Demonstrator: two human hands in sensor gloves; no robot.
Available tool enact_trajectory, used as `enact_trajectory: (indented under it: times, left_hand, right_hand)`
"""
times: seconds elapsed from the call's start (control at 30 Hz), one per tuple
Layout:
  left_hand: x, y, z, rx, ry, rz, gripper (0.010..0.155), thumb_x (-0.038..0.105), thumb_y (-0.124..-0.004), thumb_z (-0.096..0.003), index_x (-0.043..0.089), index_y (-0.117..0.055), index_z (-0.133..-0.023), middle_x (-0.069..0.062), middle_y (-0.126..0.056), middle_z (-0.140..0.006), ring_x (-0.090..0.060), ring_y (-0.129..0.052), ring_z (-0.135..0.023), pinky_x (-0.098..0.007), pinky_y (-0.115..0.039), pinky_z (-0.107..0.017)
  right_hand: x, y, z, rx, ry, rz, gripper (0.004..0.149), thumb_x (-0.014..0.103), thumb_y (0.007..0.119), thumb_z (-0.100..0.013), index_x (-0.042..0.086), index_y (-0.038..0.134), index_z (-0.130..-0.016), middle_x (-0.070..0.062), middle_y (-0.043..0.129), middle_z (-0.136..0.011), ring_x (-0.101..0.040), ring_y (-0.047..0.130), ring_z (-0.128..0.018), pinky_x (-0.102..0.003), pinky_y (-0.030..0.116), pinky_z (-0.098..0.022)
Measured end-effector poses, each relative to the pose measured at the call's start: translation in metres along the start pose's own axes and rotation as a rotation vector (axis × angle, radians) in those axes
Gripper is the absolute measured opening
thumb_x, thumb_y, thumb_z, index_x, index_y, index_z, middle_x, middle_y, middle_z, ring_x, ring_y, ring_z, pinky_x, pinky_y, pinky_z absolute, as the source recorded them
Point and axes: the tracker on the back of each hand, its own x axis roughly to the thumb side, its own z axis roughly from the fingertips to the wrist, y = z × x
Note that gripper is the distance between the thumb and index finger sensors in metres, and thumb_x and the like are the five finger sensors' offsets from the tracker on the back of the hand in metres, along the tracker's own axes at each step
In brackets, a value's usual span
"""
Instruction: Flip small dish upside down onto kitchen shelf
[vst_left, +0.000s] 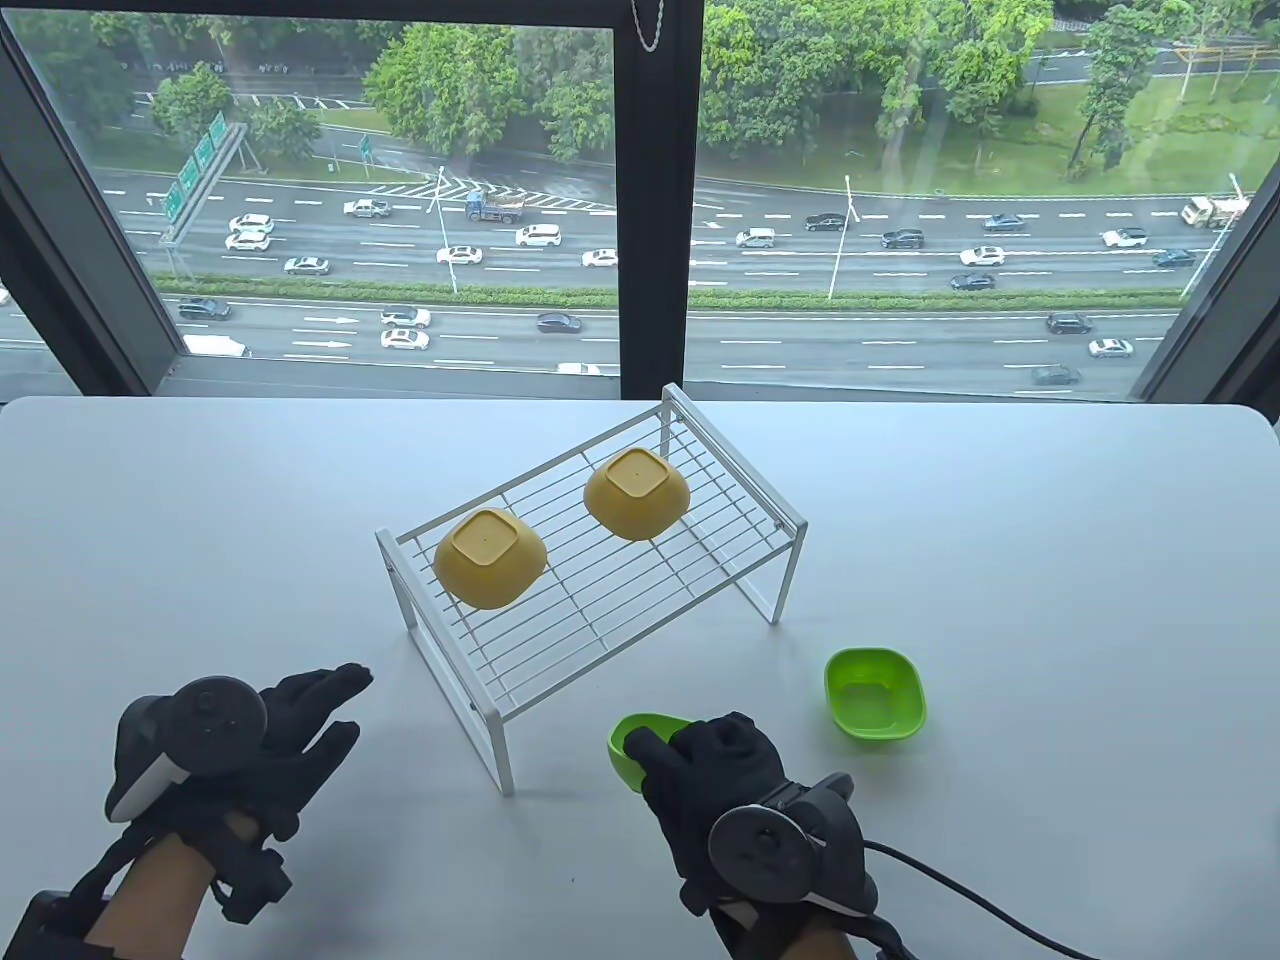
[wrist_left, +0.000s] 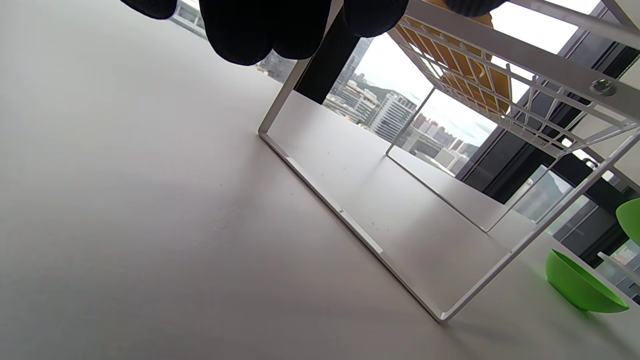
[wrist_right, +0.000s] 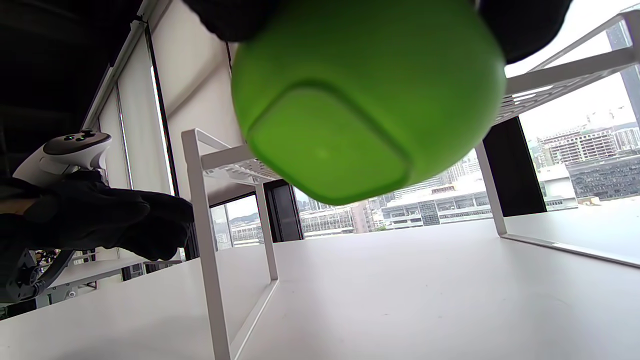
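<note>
Nearest, our right hand (vst_left: 715, 775) grips a green dish (wrist_right: 367, 95), lifted off the table (vst_left: 1050, 560) beside the shelf (vst_left: 640, 590). Our left hand (vst_left: 285, 735): fingers relaxed, holding nothing. Second green dish (vst_left: 875, 693) upright on table. Farther: two yellow dishes (vst_left: 490, 557) inverted on shelf.

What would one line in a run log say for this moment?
right hand: grips green plastic dish, lifted off table | left hand: open, idle | white wire shelf: two yellow dishes upside down | second green dish: upright on table
</note>
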Motion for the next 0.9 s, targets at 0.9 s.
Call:
enact_trajectory:
  times: [0.9]
  left_hand:
    - [-0.0001, -0.0005, -0.0002, -0.004, 0.001, 0.002, 0.067, 0.055, -0.059, -0.0473, 0.031, -0.055, -0.109, -0.011, -0.059, -0.115, -0.04, -0.068, -0.099, -0.069, -0.054, -0.075]
  right_hand:
    - [0.0034, -0.004, 0.0004, -0.037, -0.051, -0.085, 0.048, 0.04, 0.068, -0.05, 0.027, 0.073, -0.095, -0.001, 0.084, -0.072, -0.029, 0.076, -0.072, -0.063, 0.064, -0.066]
